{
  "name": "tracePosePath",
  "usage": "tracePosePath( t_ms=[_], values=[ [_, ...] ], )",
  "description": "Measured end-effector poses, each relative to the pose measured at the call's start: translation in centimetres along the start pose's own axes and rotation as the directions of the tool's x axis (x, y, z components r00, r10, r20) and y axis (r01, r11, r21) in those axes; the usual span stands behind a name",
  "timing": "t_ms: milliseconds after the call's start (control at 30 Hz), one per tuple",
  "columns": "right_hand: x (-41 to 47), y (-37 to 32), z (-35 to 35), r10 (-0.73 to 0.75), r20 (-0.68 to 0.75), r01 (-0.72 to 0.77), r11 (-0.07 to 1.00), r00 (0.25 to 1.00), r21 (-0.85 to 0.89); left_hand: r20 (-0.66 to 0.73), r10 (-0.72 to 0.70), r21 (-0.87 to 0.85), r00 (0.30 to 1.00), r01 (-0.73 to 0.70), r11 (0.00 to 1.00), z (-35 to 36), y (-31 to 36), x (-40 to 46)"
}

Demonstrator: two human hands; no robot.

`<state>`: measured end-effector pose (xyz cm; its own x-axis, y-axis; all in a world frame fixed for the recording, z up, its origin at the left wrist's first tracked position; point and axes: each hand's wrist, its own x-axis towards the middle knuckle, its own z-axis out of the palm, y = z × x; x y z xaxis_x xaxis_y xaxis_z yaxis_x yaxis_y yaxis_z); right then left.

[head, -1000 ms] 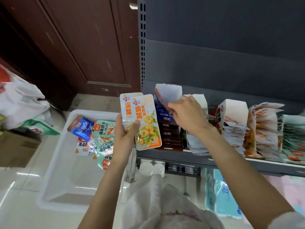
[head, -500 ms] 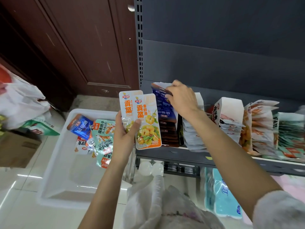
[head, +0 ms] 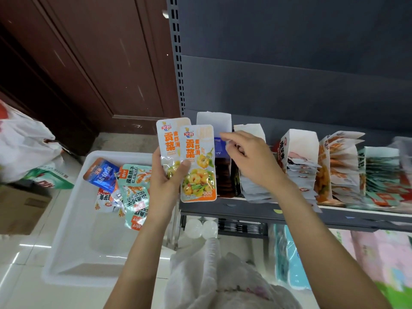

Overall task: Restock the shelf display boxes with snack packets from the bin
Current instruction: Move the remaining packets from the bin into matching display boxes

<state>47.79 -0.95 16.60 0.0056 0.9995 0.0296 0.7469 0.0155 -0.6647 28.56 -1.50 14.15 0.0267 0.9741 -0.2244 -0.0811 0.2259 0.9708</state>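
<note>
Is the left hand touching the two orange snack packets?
Touching. The head view shows the left hand gripping both orange snack packets, thumb across their fronts.

A: those orange-and-white snack packets [head: 197, 162] are glossy plastic film – light bounces right off them. Same for the teal packets [head: 133, 188] in the bin [head: 73, 253], which looks like smooth white plastic.

B: yep, and the display boxes [head: 299, 143] are matt white card. Shelf [head: 256, 211] looks like grey painted metal, the door [head: 89, 63] scuffed brown wood – floor tiles [head: 20, 293] shiny.
</note>
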Motion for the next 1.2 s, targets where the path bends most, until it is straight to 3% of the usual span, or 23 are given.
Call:
tracePosePath(
  t_ms=[67, 200, 300, 400, 567, 633, 700, 767, 867, 967, 1033, 1133, 1200],
  values=[
    [-1.2, -1.1, -0.6, 0.192, 0.108, -0.218, 0.915, 0.975, 0.340, 0.083, 0.036, 0.043, 0.996, -0.040, 0.998, 0.7, 0.3, -0.2],
    [-3.4, 0.1, -1.1, 0.329, 0.126, -0.348, 0.808, 0.936, 0.476, 0.250, 0.049, 0.108, 0.967, -0.078, 0.991, 2.8, 0.6, -0.4],
    [-5.8, 2.1, -2.2, 0.421, 0.048, -0.342, 0.660, 0.906, 0.668, 0.298, -0.016, 0.107, 0.954, -0.016, 0.994, 4.3, 0.6, -0.4],
    [-8.8, 4.7, -3.9, 0.552, -0.160, -0.201, 0.536, 0.819, 0.820, 0.312, -0.052, 0.134, 0.949, 0.010, 0.991, 5.3, 0.6, 0.1],
    [-13.1, 9.4, -8.0, 0.671, -0.523, 0.046, 0.592, 0.525, 0.805, 0.402, -0.073, 0.177, 0.913, 0.001, 0.984, 7.9, 0.8, 0.8],
    [-14.0, 10.5, -9.9, 0.644, -0.619, 0.098, 0.654, 0.449, 0.750, 0.430, -0.069, 0.183, 0.900, -0.012, 0.983, 9.4, 1.0, 0.9],
    [-14.3, 11.8, -11.8, 0.590, -0.690, 0.096, 0.727, 0.419, 0.680, 0.445, -0.061, 0.176, 0.893, -0.021, 0.984, 11.1, 1.1, 0.9],
    [-14.1, 13.5, -13.7, 0.512, -0.724, 0.062, 0.796, 0.462, 0.602, 0.454, -0.057, 0.176, 0.889, -0.026, 0.984, 12.9, 1.1, 0.6],
    [-13.2, 16.6, -16.3, 0.382, -0.697, -0.008, 0.880, 0.607, 0.475, 0.441, -0.060, 0.162, 0.895, -0.014, 0.987, 15.4, 0.7, -0.1],
    [-11.4, 19.5, -17.8, 0.231, -0.543, -0.072, 0.952, 0.807, 0.298, 0.408, -0.076, 0.147, 0.910, 0.016, 0.989, 17.9, -0.1, -1.3],
    [-10.0, 21.1, -17.8, 0.193, -0.390, -0.130, 0.975, 0.901, 0.183, 0.375, -0.079, 0.127, 0.924, 0.033, 0.991, 19.4, -0.6, -2.1],
    [-8.7, 23.7, -17.3, 0.109, -0.241, -0.134, 0.987, 0.964, -0.090, 0.338, -0.074, 0.111, 0.938, 0.038, 0.993, 21.5, -1.2, -3.2],
    [-8.4, 24.8, -17.4, -0.020, -0.261, -0.064, 0.949, 0.965, -0.309, 0.320, -0.061, 0.115, 0.945, 0.025, 0.993, 22.6, -1.5, -3.9]
  ],
)
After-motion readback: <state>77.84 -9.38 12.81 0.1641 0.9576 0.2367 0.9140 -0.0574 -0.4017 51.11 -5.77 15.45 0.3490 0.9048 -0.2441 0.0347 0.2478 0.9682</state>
